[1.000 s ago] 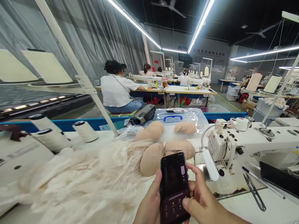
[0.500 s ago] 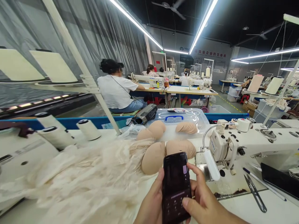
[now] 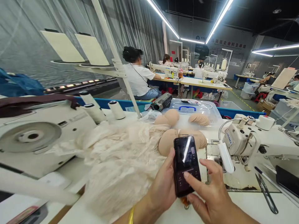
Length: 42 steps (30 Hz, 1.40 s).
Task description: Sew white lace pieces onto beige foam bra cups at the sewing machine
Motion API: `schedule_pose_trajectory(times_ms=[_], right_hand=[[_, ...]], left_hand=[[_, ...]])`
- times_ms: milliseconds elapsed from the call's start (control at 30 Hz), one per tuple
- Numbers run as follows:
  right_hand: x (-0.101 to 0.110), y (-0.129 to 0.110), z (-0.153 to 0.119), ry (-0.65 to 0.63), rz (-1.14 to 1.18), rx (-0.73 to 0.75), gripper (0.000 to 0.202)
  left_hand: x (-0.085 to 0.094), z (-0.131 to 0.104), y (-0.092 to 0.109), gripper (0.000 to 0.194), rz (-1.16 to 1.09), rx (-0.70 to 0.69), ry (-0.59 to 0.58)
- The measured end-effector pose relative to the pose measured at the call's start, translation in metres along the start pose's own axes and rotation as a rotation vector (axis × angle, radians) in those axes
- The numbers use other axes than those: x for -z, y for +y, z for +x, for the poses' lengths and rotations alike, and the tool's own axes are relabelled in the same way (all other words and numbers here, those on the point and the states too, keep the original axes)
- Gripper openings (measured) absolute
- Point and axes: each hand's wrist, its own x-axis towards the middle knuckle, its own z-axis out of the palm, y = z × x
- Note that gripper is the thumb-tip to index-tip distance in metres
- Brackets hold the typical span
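Observation:
A black smartphone [image 3: 186, 161] is held upright at a tilt, its lit screen facing me. My left hand [image 3: 164, 180] grips it along the left side, the thumb on the edge and the other fingers hidden behind. In front of the screen, my right hand [image 3: 210, 189] has its fingers apart, with the index fingertip at the lower part of the screen; whether it touches, I cannot tell. Just beyond the phone lie beige moulded bra cups [image 3: 168, 143], some nested in a stack. Cream lace fabric [image 3: 121, 155] is heaped left of my hands.
A white sewing machine [image 3: 240, 140] stands on the right, with thread snips [image 3: 266, 193] and a pen [image 3: 268, 177] nearby. A clear plastic box [image 3: 205, 107] sits behind the cups. Thread cones [image 3: 116, 109] stand at left. A person in white [image 3: 137, 77] sits beyond the table.
The view has swung left and down. My right hand has come off the phone's right edge, and its index finger now points at the screen. The left hand still holds the phone.

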Motion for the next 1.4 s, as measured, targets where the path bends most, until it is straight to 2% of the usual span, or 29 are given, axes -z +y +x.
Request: schedule_pose_trajectory(times_ms=[67,300,400,500,700,867,1033,1233,1400], right_hand=[[0.000,-0.001,0.001,-0.019,-0.012,0.047,0.062],[-0.005,-0.001,0.000,-0.060,-0.024,0.043,0.055],[-0.006,0.000,-0.001,-0.034,-0.021,0.051,0.055],[-0.010,0.001,-0.004,0.046,0.022,0.047,0.056],[-0.019,-0.001,-0.010,0.113,0.198,-0.225,0.049],[-0.017,0.001,-0.007,0.118,0.301,-0.311,0.049],[-0.009,0.003,-0.003,0.070,0.310,-0.294,0.055],[-0.003,-0.002,0.001,0.056,0.337,-0.298,0.046],[0.001,-0.002,0.001,0.027,0.286,-0.232,0.045]], left_hand=[[-0.002,-0.002,-0.001,0.054,-0.001,0.012,0.029],[-0.002,-0.003,-0.007,0.054,0.033,0.048,0.046],[-0.001,-0.003,-0.007,0.054,0.020,0.053,0.077],[-0.001,-0.005,-0.003,0.057,0.025,0.075,0.066],[0.000,-0.006,0.000,0.054,0.006,0.049,0.050],[0.002,-0.003,0.001,0.048,0.042,-0.019,0.055],[-0.004,-0.006,0.003,0.054,0.013,-0.004,0.057],[-0.009,-0.008,0.006,0.056,0.033,-0.002,0.112],[-0.007,-0.007,0.006,0.061,0.021,0.009,0.083]])
